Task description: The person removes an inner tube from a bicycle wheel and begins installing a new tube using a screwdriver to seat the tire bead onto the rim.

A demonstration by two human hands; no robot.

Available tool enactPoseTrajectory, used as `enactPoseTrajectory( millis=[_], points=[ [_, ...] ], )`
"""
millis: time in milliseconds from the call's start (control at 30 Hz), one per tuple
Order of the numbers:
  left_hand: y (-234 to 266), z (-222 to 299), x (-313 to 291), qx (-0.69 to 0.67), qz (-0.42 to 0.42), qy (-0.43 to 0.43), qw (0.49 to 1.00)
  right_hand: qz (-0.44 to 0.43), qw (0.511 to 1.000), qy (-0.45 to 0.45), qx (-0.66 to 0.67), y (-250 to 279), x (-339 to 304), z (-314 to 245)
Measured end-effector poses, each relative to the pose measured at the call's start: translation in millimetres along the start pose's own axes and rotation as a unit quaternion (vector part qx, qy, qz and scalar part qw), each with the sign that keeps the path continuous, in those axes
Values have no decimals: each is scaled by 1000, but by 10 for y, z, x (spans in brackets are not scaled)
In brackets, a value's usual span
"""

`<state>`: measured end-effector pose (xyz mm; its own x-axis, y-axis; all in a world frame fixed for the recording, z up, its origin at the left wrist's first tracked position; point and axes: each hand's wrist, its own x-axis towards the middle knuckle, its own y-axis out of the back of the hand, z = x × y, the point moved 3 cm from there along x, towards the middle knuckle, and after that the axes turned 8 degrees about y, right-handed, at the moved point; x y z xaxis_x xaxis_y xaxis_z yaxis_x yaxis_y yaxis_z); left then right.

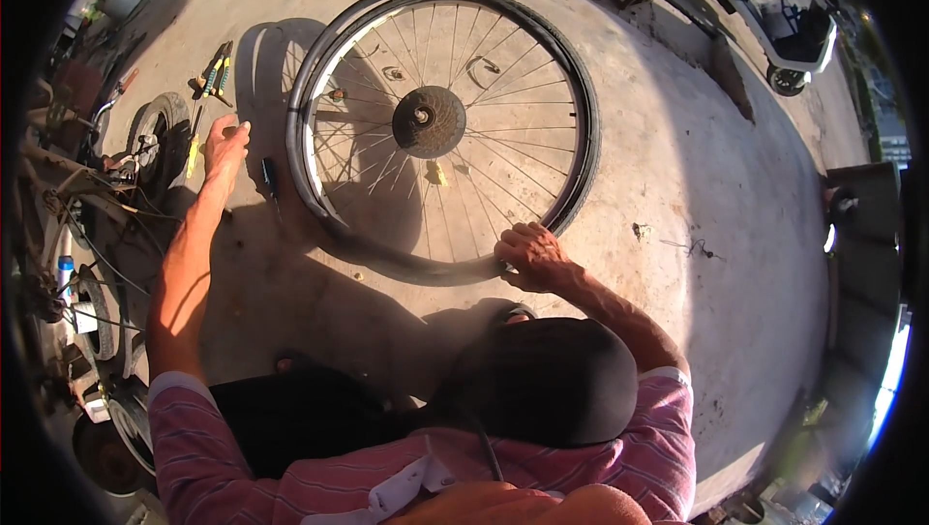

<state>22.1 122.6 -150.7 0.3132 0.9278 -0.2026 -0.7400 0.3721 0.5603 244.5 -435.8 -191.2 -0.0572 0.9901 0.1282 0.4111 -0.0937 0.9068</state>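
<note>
A bicycle wheel with a silver rim (307, 138) and a dark rear cog cluster (435, 123) lies flat in front of me. Around it runs a black tyre (587, 99), which stands a little apart from the rim at the upper left. My right hand (535, 256) is closed on the tyre at the wheel's near right edge. Off the wheel to the left, my left hand (225, 145) is raised with its fingers curled; what it holds, if anything, is hidden. Beside it lies a tool with a yellow handle (193, 155).
Pliers with yellow-green handles (219, 76) lie beyond my left hand. A dark-handled screwdriver (270, 175) rests between that hand and the wheel. Bicycle parts and a small wheel (166, 133) crowd the left side. A white scooter (794, 36) stands at the far right.
</note>
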Motion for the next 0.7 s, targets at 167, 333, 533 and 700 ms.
enactPoseTrajectory(
  millis=[167,333,533,700],
  points=[
    [-1003,224,-1508,174,-329,-141,917,5,1000,-6,2,72,-10,-46],
    [-1688,-277,-2769,268,-435,-335,792,35,999,5,14,201,35,-96],
    [-1728,-662,-2686,259,-425,-359,789,41,999,5,28,166,73,-111],
    [-1502,-194,-3022,291,-333,-448,777,26,999,-14,40,252,98,-123]
  ],
)
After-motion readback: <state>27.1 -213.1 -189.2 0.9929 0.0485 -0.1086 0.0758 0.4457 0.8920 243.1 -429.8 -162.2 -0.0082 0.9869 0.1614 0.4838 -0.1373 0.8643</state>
